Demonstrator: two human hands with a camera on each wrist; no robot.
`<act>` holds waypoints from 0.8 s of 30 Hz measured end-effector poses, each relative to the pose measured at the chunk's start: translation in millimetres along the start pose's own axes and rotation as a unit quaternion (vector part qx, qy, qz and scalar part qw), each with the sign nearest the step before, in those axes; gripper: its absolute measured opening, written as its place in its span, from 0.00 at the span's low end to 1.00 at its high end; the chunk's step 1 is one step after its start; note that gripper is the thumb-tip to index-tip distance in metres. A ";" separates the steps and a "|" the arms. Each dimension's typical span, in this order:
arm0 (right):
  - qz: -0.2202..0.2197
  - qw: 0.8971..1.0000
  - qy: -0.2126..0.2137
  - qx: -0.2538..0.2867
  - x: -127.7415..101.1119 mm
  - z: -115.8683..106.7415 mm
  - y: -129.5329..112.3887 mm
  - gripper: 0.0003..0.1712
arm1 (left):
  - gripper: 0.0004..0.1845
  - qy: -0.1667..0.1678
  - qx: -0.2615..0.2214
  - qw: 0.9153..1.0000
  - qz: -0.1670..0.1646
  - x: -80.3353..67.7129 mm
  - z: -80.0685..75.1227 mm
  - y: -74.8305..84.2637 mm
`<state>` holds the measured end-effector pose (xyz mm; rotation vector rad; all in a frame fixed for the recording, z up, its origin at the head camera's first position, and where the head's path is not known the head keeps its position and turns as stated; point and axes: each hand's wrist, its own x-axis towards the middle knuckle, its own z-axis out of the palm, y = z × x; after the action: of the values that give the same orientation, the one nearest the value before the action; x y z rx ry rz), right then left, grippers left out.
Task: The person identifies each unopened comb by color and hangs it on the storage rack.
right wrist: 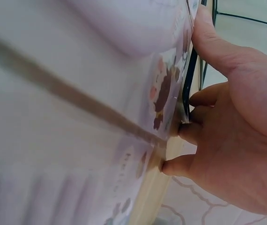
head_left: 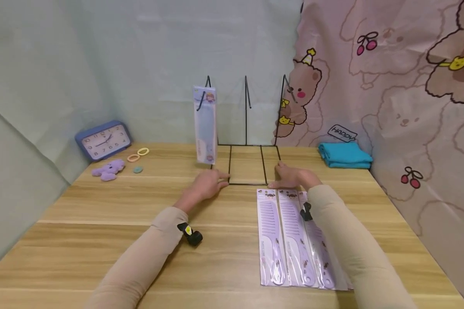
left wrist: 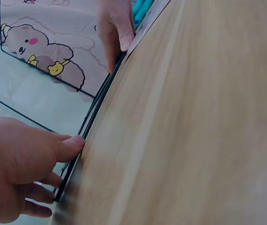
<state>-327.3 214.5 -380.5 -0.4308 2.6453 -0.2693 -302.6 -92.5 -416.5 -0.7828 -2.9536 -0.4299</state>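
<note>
A black wire display rack [head_left: 246,116] with upright hooks stands at the back of the table. My left hand [head_left: 206,185] holds the front left corner of its base, the thumb along the front wire [left wrist: 72,164]. At the front right corner my right hand [head_left: 291,176] holds the base with thumb and fingers apart. A slim packaged item [head_left: 206,128], pale blue and purple, hangs from the left hook; the middle and right hooks carry nothing. Just below my right hand lie several purple combs [head_left: 268,236] in clear packs, partly hidden by my right sleeve.
A blue clock [head_left: 104,140] stands at the back left, near a purple plush toy [head_left: 109,169], two hair ties [head_left: 133,158] and a small green disc [head_left: 138,169]. Folded turquoise cloth [head_left: 345,155] lies at the back right. Curtains [head_left: 170,51] rise behind the table.
</note>
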 end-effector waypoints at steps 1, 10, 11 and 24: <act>0.002 1.000 -0.001 -0.002 -1.0 -0.4 0.8 0.59 | 0.20 -0.004 0.006 1.000 0.003 0.6 1.0 1.4; -0.021 0.999 0.040 0.029 -15.1 -5.3 3.5 0.60 | 0.18 0.002 0.019 1.000 -0.013 3.2 4.1 8.0; -0.025 0.998 0.046 0.035 -19.1 -6.7 3.6 0.60 | 0.18 0.002 0.018 1.000 -0.018 4.2 2.9 8.4; -0.099 0.994 0.033 -0.018 -112.6 10.6 -58.8 0.61 | 0.18 -0.028 -0.003 0.999 -0.037 5.3 -6.0 6.7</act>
<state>-211.4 197.0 -330.3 -0.7097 2.6768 -0.3020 -304.0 -86.1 -408.5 -0.6979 -3.0428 -0.4273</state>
